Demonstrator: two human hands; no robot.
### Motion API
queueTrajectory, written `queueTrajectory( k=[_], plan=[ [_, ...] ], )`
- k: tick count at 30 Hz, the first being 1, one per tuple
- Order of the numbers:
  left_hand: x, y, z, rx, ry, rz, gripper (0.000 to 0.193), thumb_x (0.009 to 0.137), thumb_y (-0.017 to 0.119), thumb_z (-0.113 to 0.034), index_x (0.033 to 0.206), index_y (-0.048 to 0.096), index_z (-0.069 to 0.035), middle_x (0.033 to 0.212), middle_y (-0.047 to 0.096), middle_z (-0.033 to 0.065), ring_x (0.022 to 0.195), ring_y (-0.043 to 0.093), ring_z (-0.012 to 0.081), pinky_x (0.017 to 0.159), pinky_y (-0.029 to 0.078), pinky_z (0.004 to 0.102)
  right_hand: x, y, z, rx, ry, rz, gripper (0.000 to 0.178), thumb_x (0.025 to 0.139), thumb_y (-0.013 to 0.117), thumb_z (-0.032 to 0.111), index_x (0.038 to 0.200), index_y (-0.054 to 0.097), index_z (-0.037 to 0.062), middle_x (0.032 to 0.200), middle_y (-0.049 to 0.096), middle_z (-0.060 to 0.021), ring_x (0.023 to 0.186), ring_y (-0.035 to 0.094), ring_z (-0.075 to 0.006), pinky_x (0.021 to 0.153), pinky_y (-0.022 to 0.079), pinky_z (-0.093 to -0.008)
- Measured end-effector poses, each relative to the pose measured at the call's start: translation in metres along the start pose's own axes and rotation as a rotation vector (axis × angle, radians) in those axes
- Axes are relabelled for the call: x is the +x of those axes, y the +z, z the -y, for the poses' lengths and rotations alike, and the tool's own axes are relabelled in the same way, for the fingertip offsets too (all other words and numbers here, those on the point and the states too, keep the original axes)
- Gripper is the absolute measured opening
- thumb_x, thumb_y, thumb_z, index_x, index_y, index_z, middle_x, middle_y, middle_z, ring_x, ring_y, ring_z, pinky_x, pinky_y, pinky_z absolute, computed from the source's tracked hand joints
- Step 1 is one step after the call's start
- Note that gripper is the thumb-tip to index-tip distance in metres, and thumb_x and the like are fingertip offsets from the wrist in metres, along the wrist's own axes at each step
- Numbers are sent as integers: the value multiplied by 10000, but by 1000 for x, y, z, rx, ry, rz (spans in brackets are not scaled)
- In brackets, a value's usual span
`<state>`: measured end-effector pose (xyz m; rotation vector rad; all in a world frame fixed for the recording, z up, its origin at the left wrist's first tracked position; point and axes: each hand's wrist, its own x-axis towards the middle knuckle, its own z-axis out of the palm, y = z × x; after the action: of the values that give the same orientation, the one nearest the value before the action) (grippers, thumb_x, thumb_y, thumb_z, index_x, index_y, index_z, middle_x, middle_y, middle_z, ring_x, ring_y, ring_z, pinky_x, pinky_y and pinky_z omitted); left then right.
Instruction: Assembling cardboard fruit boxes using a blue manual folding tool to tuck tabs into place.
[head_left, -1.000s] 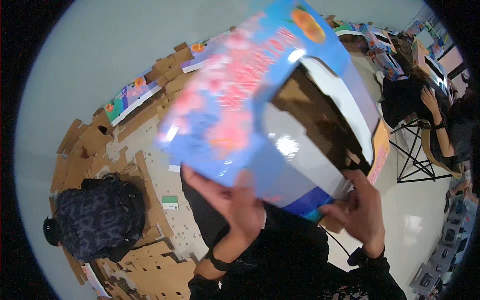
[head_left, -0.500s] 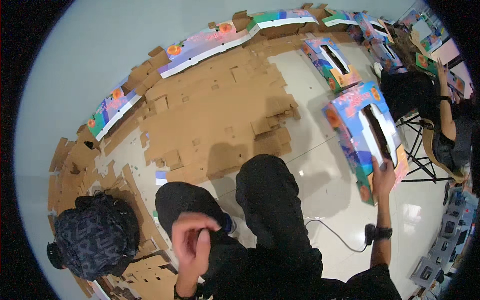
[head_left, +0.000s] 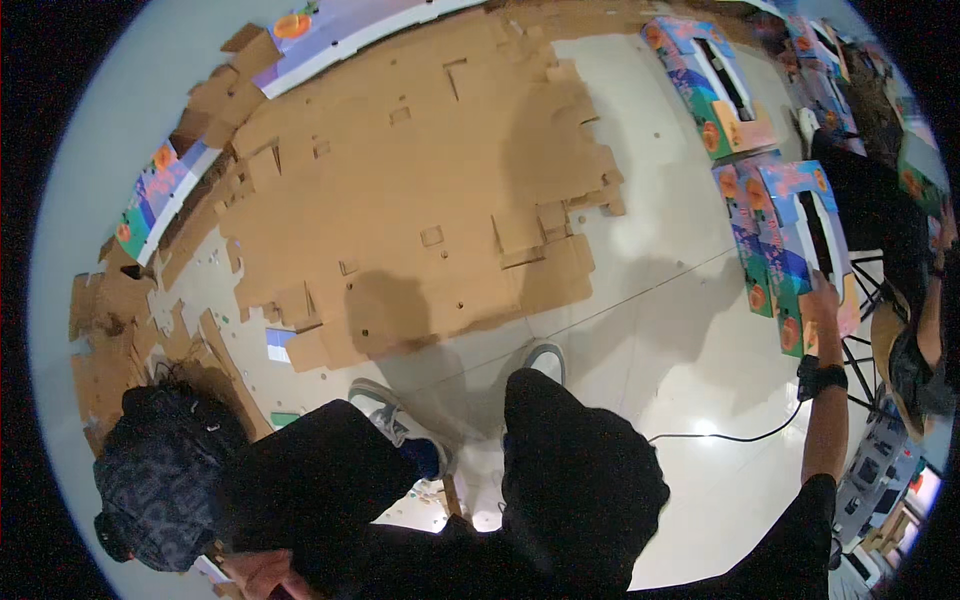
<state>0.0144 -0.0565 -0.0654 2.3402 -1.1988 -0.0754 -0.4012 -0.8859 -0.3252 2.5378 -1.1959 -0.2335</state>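
My right hand (head_left: 824,308) grips a colourful printed carton (head_left: 788,205) at the near end of the slot in its top. The carton is blue, pink and green with orange fruit pictures. It stands close beside another printed carton (head_left: 738,225) on its left, and I cannot tell whether its base rests on the floor. At the lower left, part of my left hand (head_left: 262,572) shows near the black patterned backpack (head_left: 160,480). Its fingers are blurred and partly hidden beside my leg, so their state is unclear.
Flattened brown cardboard (head_left: 420,190) covers much of the tiled floor. A further slotted carton (head_left: 705,85) stands beyond the held one. Printed cartons (head_left: 165,195) line the wall. On the right sits another person (head_left: 880,200). A cable (head_left: 730,437) runs from my right wrist.
The held carton has moved right, in beside another carton. My left hand has dropped from in front of my knee to the lower left. My view has shifted, and my legs are farther apart.
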Motion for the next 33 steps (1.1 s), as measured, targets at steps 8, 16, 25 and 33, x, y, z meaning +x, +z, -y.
queueTrajectory(
  k=[8, 16, 25, 33],
  plan=[
    [-3, 28, -13, 255, -287, -297, 166, 963, 638, -198, 896, 604, -50, 806, 637, 124, 723, 595, 245, 705, 468, 367, 41, 61, -46, -94, 436, 163, 495, 848, 682, 434, 1154, 684, 46, 1020, 703, -197, 950, 672, -423, 824, 545, -500],
    [14, 39, -5, 253, -211, -419, 214, 922, 686, -241, 848, 576, -74, 733, 603, 85, 680, 575, 215, 673, 436, 351, 86, 43, 99, 205, 86, -446, 522, 914, 649, 417, 1071, 681, -79, 945, 710, -247, 853, 682, -420, 798, 546, -466],
    [-2, 29, -4, 160, -197, -370, 165, 889, 684, -208, 927, 602, -70, 807, 654, 102, 671, 620, 233, 641, 475, 347, -82, -71, 492, 851, -486, 162, 629, 818, 757, 225, 1336, 449, 45, 1264, 506, -227, 1180, 524, -440, 1024, 451, -486],
    [-9, 1, 8, -47, -94, -95, 182, 846, 665, -131, 1009, 624, -61, 915, 713, 130, 675, 662, 259, 605, 519, 344, -112, -27, 533, 814, -365, 5, 710, 821, 752, 214, 1391, 387, -2, 1213, 493, -255, 1010, 605, -359, 867, 528, -428]
  ],
)
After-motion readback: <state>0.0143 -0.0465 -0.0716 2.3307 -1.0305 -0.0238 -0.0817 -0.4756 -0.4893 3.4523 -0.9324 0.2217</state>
